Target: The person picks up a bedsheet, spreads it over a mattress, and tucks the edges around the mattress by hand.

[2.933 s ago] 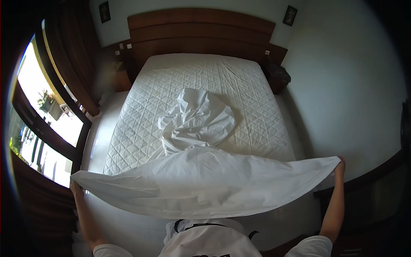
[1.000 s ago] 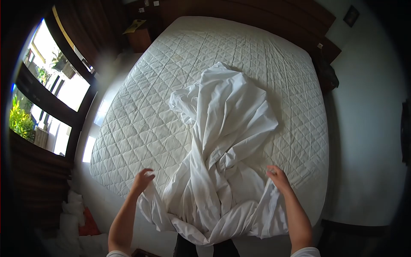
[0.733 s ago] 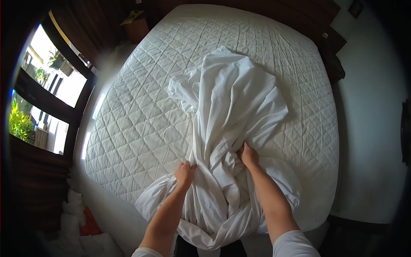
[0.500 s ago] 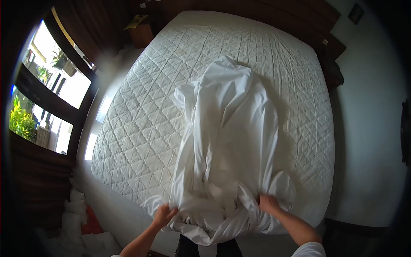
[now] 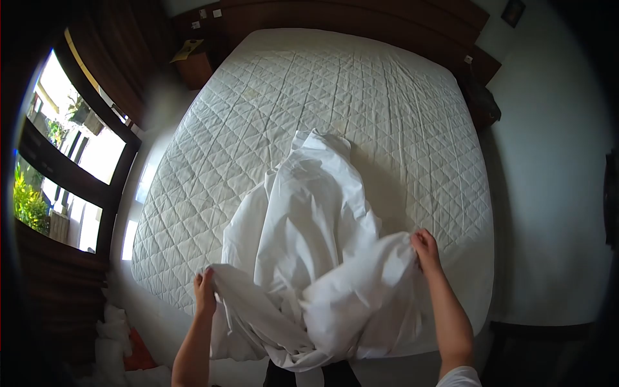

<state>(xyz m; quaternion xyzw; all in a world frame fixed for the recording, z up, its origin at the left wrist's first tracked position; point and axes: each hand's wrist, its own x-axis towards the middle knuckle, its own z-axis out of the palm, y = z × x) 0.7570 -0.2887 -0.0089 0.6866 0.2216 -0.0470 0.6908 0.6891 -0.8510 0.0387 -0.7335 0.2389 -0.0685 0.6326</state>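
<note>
The quilted mattress (image 5: 219,148) takes up most of the view, its right side apart from the pale wall (image 5: 548,193) by a shadowed gap, its far end near the wooden headboard (image 5: 335,19). The white sheet (image 5: 303,213) lies bunched on the mattress's near half, narrowing toward its middle, with folds gathered at the front edge; quilting stretches to both sides and beyond its tip. A strip of floor (image 5: 160,138) runs between the mattress's left edge and the door. Both hands, well apart, pinch the sheet's near part: the right hand (image 5: 424,248) inside the mattress's right edge, the left hand (image 5: 205,291) lower, toward the front left corner.
</note>
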